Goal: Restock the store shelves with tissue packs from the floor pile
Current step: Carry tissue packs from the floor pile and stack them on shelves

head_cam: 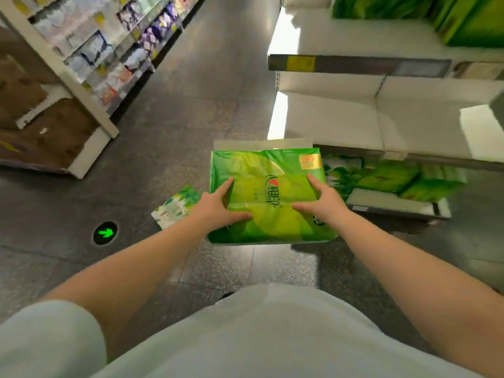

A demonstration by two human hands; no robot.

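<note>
- Head view shows the white store shelf (pixel 425 124) on the right with lots of bare room, so a bad toss could miss it.
- The big green plastic tissue pack (pixel 268 197) sits over the grey floor, and its smooth wrap may slip (it looks shiny).
- The left hand (pixel 218 204) and right hand (pixel 323 201) press on top with fingers spread, not curled under, so the pack could drop.

Under the green tissue pack (pixel 268 197), a white box (pixel 261 144) shows only its far rim. The pack's print is too blurred to read. Right of the pack, more green packs (pixel 409 181) blur together under the white shelf (pixel 381 115), which the picture's right edge cuts off.
</note>
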